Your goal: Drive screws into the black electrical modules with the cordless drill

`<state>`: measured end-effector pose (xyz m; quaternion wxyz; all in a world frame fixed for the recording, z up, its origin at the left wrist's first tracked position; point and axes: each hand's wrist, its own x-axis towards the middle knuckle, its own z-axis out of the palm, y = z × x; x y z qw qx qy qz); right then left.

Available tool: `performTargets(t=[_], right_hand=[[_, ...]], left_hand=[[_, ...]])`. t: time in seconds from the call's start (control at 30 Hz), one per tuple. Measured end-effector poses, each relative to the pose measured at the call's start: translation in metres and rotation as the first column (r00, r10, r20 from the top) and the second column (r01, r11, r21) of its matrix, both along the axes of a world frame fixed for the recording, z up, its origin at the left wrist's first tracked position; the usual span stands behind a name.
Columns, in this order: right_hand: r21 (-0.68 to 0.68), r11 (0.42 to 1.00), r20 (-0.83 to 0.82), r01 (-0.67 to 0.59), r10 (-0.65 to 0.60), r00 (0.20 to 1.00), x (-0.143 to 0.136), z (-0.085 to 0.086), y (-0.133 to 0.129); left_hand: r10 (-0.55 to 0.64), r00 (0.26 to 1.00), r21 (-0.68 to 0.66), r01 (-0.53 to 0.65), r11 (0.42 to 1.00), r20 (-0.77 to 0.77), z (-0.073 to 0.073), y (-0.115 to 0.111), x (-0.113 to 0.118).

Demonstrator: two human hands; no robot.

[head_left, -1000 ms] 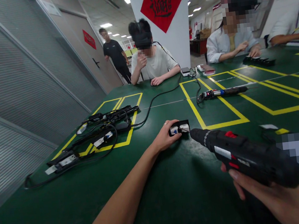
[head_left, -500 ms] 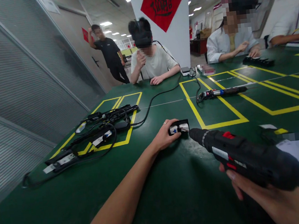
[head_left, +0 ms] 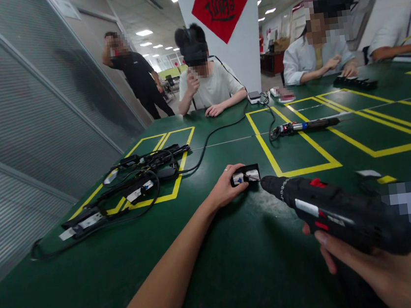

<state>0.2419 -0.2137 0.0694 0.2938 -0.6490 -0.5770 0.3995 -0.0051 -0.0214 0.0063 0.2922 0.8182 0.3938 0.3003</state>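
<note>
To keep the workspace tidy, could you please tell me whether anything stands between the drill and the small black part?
Nothing visible does: the drill in the right hand points toward the black part held by the left hand.

A small, open-fronted black box with white pieces and a bit of blue inside (head_left: 254, 174) sits on the green tabletop (head_left: 241, 268), its left end covered by the left hand (head_left: 228, 188) gripping it. A black power drill with red switches and a silver side label (head_left: 342, 215) is held in the right hand (head_left: 366, 264), its ridged chuck pointing forward and left, just beside the box's right end; contact is unclear.
</note>
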Motion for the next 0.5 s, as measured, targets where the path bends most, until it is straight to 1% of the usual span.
performTargets(t=[0.13, 0.37, 0.5], right_hand=[[-0.045, 0.999, -0.032, -0.005, 0.004, 0.999, 0.000, -0.001, 0.000], [0.012, 0.999, -0.045, -0.034, 0.035, 0.998, 0.006, -0.008, -0.003], [0.030, 1.000, -0.002, -0.007, 0.007, 1.000, 0.008, -0.012, -0.004]], left_hand=[[0.002, 1.000, 0.014, -0.002, 1.000, 0.004, 0.000, 0.000, 0.000], [-0.001, 1.000, -0.008, 0.001, 1.000, -0.006, 0.002, -0.001, 0.000], [0.003, 1.000, -0.031, -0.004, 0.999, -0.018, 0.004, -0.001, 0.000]])
